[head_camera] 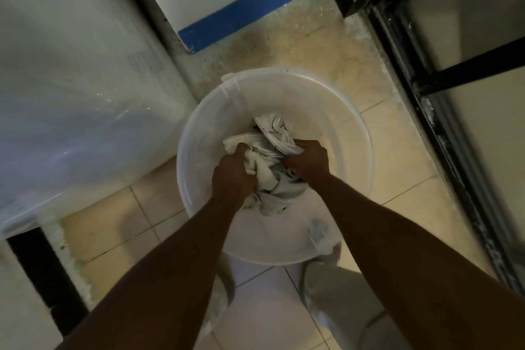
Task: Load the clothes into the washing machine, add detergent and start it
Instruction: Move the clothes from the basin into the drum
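A round translucent white tub (pixel 355 133) stands on the tiled floor in front of me. Inside it lies a bundle of pale grey-white clothes (pixel 270 179) with dark stitched seams. My left hand (pixel 231 176) is clenched on the left side of the bundle. My right hand (pixel 308 162) is clenched on its right side. Both arms reach down into the tub. A white machine body (pixel 71 94) wrapped in glossy plastic film fills the left side; its lid and controls are out of view.
A white wall with a blue band (pixel 255 0) lies ahead. A black-framed door (pixel 426 79) runs along the right. My legs in light trousers (pixel 341 298) stand just behind the tub. Bare beige tiles (pixel 119 221) lie between the tub and the machine.
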